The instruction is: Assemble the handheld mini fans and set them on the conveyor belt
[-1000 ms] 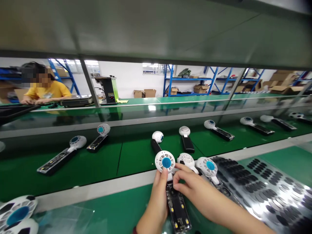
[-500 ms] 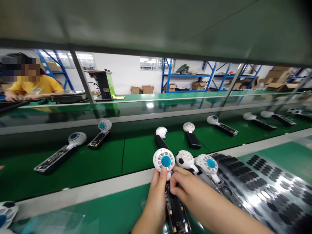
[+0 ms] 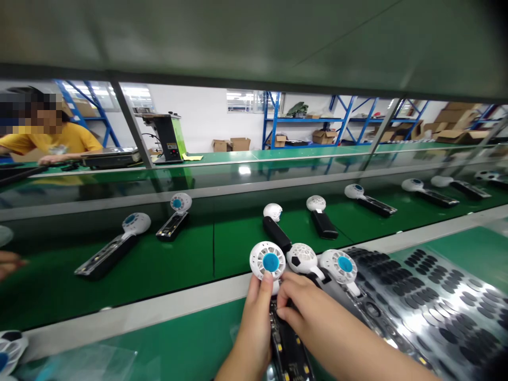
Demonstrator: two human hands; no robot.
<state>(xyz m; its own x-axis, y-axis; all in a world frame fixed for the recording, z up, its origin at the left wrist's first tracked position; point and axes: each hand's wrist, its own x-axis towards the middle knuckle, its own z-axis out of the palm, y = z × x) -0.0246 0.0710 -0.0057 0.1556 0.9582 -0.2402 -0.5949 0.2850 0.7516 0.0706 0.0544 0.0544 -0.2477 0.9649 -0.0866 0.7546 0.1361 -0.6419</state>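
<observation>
A handheld fan [image 3: 271,262] with a white slotted head and blue centre faces me. My left hand [image 3: 257,315] is closed around its neck, with the thumb just below the head. My right hand [image 3: 297,299] is curled against the top of the open handle, thumb and forefinger pressed together; anything pinched there is hidden. Circuit parts and yellow squares show in the black handle [image 3: 289,349]. Immediately to the right lie a fan with a football-patterned head [image 3: 302,258] and another blue-centred fan [image 3: 339,266]. Beside them is a sheet of dark oval stickers [image 3: 428,301].
Several fans, one of them a fan with an open handle [image 3: 109,254], lie along the green conveyor belt [image 3: 234,259]. Another person's hand [image 3: 10,264] is at its left edge. Across the line sits a person in yellow [image 3: 75,138]. A shelf [image 3: 254,42] hangs overhead.
The fans on the belt have shifted right. Another person's hand has come further in at the left. My hands stay almost still on the fan.
</observation>
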